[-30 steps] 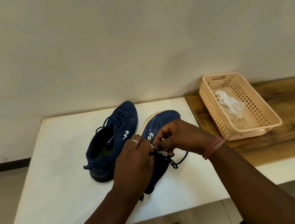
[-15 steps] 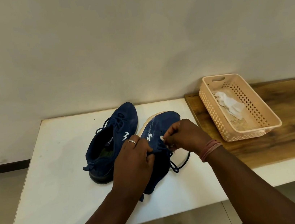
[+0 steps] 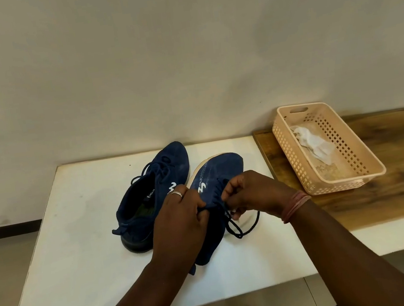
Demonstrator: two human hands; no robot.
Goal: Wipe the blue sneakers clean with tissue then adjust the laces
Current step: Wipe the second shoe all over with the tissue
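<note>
Two blue sneakers lie on a white table (image 3: 79, 248). The left sneaker (image 3: 154, 188) stands upright with its laces tied. The right sneaker (image 3: 214, 174) is tilted onto its side, pale sole edge facing left. My left hand (image 3: 179, 223) grips the right sneaker's upper around the lace area. My right hand (image 3: 250, 192) pinches the dark lace (image 3: 234, 226) just right of it; a loop and loose end hang onto the table. Both hands hide the eyelets.
A peach plastic basket (image 3: 355, 180) sits on a wooden board (image 3: 396, 193) to the right, with crumpled white tissue (image 3: 313, 142) inside. A plain wall stands close behind the table. Bare feet show on the floor below the table's front edge.
My right hand has shifted slightly right and back along the lace, and the hanging loop has moved with it. My left hand stays on the right sneaker.
</note>
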